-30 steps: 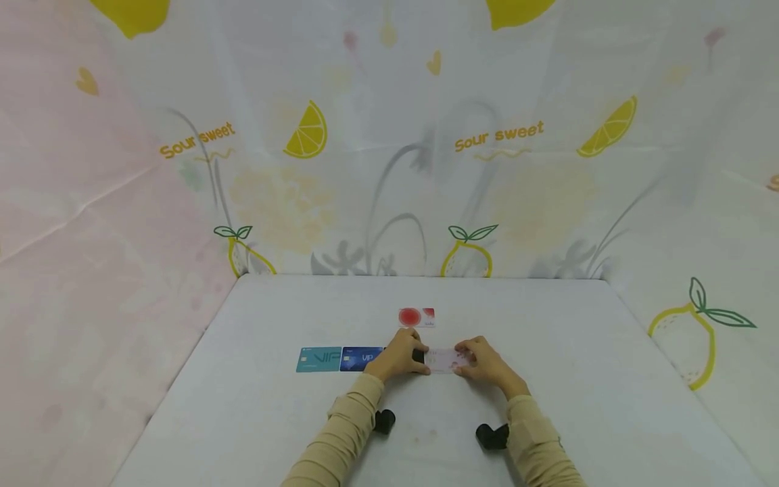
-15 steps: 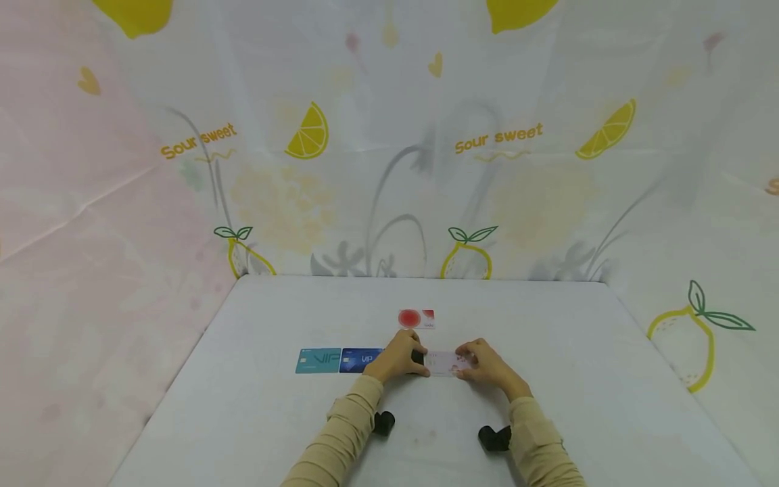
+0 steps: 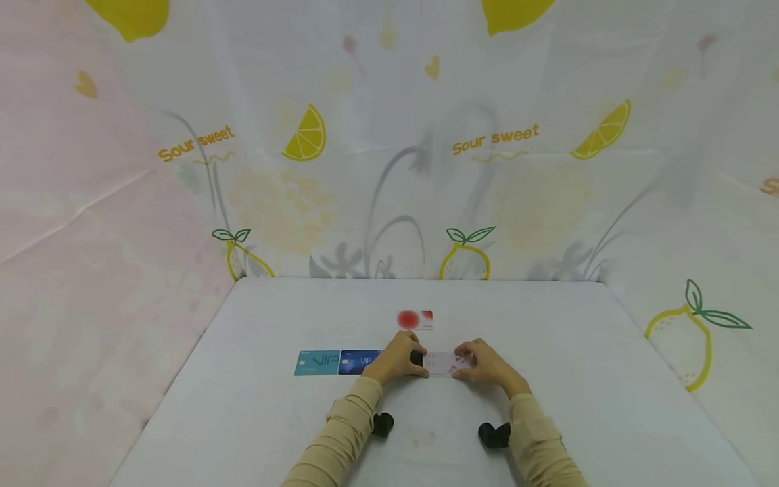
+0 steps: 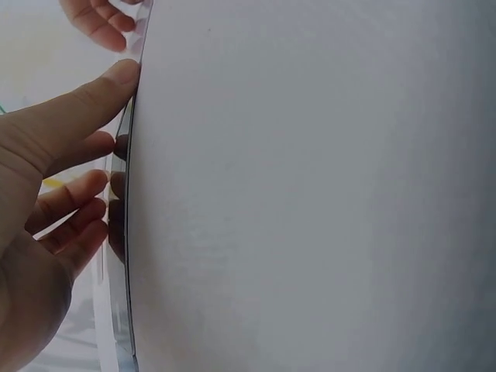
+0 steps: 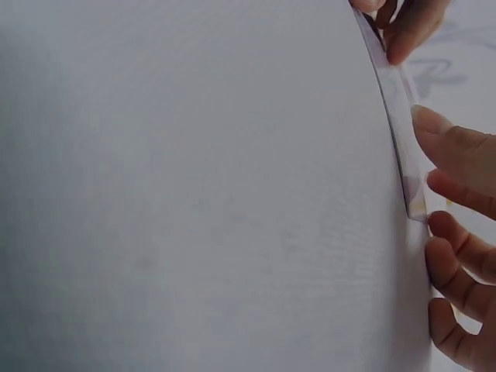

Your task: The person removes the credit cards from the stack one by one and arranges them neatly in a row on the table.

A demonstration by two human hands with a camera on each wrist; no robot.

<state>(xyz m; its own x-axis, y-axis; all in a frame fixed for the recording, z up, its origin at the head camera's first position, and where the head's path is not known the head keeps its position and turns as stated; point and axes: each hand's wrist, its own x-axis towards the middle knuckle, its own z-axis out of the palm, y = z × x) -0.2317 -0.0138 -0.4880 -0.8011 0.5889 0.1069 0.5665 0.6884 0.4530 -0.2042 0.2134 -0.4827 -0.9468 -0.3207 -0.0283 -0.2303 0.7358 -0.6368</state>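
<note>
A pale pink card (image 3: pixel 439 364) lies flat on the white table at the right end of a row of cards. Its right end sits between the thumb and fingers of my right hand (image 3: pixel 488 364), which grip it at the near and far edges. Over the black card (image 3: pixel 416 357) beside it, my left hand (image 3: pixel 397 359) holds thumb and fingers at opposite edges, close to where the two cards meet. Most of the black card is hidden under that hand. In the left wrist view, the left thumb (image 4: pixel 116 77) rests on the black card's near edge.
A blue VIP card (image 3: pixel 354 362) and a teal VIP card (image 3: pixel 317 363) continue the row to the left. Farther back, a white card with a red circle (image 3: pixel 415 320) lies alone. Black wrist-worn pieces (image 3: pixel 494 435) hang beside both sleeves. Lemon-print cloth walls surround the table.
Both hands stay at the two cards with almost no motion. The whole head view shifts very slightly.
</note>
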